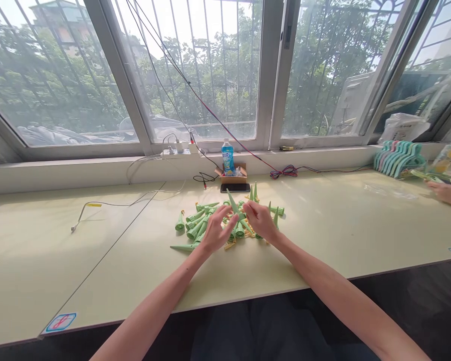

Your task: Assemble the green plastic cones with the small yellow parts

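In the head view, my left hand [217,229] has its thumb and fingers around a pale green plastic spike [233,201], which points up and away from me. Close on its right, my right hand [262,220] is closed in a pinch beside the spike's wide end; whatever lies between those fingertips is hidden. Under and around both hands spreads a pile of similar green spikes [195,224], some lying flat, a few standing point up. Small yellow plastic pieces [230,245] are scattered among them. One spike with a yellow piece on top [179,221] stands at the left.
Behind the pile lie a phone [235,188] and a small cardboard box [240,173] with a blue-labelled bottle [227,158]. Cables [283,172] run along the window wall. At right are light-green hangers [398,159], another bottle [449,155] and another person's hand [446,192].
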Demonstrator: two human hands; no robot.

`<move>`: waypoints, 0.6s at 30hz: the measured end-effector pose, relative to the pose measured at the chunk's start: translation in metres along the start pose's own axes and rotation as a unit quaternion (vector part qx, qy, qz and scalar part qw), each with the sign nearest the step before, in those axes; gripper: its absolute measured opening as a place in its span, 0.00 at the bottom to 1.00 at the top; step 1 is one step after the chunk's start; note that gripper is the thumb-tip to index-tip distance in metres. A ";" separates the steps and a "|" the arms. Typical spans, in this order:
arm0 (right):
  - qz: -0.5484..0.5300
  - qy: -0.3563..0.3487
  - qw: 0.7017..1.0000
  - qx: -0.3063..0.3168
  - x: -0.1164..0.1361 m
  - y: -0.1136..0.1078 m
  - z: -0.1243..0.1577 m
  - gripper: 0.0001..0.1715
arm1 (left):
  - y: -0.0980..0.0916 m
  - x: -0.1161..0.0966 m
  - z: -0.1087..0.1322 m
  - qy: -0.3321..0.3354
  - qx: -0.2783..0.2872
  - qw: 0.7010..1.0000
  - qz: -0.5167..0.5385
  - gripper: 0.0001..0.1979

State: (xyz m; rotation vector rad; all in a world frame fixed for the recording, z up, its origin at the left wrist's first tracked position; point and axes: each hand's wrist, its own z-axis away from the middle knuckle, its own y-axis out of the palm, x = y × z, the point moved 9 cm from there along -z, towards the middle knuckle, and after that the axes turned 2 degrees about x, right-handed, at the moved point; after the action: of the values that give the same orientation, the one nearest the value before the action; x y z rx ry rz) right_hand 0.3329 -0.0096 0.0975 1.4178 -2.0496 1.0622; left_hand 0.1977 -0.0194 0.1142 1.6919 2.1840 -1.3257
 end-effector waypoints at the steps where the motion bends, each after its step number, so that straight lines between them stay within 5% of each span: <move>1: -0.004 0.004 1.000 0.002 -0.001 0.001 0.000 0.26 | 0.000 0.000 0.000 0.002 0.001 1.000 0.000 0.14; 18: 0.029 0.017 0.999 -0.008 -0.004 -0.001 -0.001 0.28 | 0.003 0.005 0.003 0.040 -0.021 0.998 -0.035 0.12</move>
State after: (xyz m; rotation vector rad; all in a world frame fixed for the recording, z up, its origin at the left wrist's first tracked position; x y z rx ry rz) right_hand 0.3355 -0.0070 0.0961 1.3302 -2.0818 1.0836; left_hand 0.1969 -0.0173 0.1080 1.6974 2.3186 -1.2387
